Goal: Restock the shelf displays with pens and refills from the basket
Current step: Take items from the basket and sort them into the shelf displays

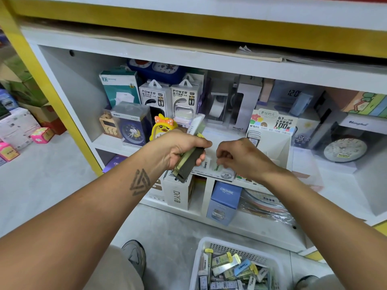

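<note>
On the middle shelf (117,143), in front of the white display box (270,141) printed with "100", both hands are at work over a low tray of small packs. The left hand (180,148) has its fingers and thumb curled tight round a stack of slim refill packs (189,160), greenish and dark, which stick out above and below the fist and tilt toward the shelf. The right hand (236,156) hovers just beside it over the front row of the display, fingers bent downward; the fingertips seem to pinch or set a small pale pack (217,167) into the row, though the knuckles hide the contact and I cannot tell for certain that it holds anything. A few white packs already stand upright in that row, next to a round "2B" label (226,175), so the filling of this display looks begun but not finished. A good deal is left, by my judgement: the handful in the left fist has yet to go in, and the white basket (201,248) on the floor below, near the person's shoes, holds a loose heap of more packs in green, yellow, blue and grey. No pens can be made out in it for sure. Around the display stand power bank boxes (168,97), a yellow duck clock (162,127) and other boxed clocks.
</note>
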A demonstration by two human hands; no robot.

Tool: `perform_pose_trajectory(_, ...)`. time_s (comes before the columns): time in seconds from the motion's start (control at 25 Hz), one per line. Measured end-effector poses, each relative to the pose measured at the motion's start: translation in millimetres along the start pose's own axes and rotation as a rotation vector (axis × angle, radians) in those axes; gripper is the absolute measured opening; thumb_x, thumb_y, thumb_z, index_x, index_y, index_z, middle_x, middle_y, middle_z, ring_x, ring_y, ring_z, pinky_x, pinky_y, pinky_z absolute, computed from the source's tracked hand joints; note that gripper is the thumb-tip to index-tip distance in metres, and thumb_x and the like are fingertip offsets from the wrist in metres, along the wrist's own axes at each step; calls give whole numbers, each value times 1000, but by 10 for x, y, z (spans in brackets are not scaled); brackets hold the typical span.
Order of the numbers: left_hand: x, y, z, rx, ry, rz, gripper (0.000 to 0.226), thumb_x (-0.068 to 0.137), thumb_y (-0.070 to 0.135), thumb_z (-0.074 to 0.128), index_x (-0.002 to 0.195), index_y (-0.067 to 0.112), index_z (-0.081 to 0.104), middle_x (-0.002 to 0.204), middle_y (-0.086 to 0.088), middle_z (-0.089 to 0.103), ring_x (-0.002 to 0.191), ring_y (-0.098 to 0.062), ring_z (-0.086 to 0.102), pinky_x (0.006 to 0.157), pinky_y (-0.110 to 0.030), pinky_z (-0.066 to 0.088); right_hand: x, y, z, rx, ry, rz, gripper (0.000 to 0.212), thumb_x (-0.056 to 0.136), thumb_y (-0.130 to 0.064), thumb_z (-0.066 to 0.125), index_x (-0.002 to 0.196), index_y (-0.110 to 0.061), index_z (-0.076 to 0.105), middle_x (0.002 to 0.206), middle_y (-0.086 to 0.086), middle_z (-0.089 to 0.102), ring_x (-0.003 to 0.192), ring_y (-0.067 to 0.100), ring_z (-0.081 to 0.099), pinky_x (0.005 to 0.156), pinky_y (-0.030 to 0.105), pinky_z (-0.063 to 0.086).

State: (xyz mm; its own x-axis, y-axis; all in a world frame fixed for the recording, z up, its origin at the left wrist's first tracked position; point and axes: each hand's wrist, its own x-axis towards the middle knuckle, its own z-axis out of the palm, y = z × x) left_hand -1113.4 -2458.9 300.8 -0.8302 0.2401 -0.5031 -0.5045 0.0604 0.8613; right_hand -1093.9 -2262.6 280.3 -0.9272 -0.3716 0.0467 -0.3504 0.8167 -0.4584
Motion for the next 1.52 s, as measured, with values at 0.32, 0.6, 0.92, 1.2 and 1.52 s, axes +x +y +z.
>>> perform_pose_trajectory(0.32,-27,-58,199,223,32,109,19,83,0,72,94,0,57,49,-14,55,40,-22,51,39,-24,45,66,-279,-220,830,271,126,23,94,-28,70,102,-6,64,73,15,72,52,21,58,45,26,43)
perform_pose_trajectory(0.6,-24,-68,182,281,22,160,18,83,-5,69,87,4,54,52,-16,53,40,-23,51,39,-24,43,136,-362,-167,994,281,184,26,87,0,73,112,3,67,76,24,72,58,22,63,58,25,54)
perform_pose_trajectory(0.92,-18,-30,-11,127,128,145,25,84,-1,71,102,-1,54,53,-17,54,42,-24,51,40,-27,46,135,-231,-317,1000,378,177,14,89,8,65,101,6,72,79,23,70,59,21,67,58,22,55)
perform_pose_trajectory(1.2,-55,94,-240,-25,172,144,15,83,-2,71,83,2,57,49,-14,56,40,-21,52,38,-24,46,155,-66,-239,667,287,149,8,86,-2,76,94,-2,74,79,10,77,74,17,76,81,28,60)
perform_pose_trajectory(1.52,-82,70,-285,-20,179,147,19,83,-1,72,93,1,55,49,-14,56,39,-22,53,39,-25,47,249,-17,37,97,297,88,11,90,-28,74,99,-22,75,83,-5,72,70,12,67,74,34,57)
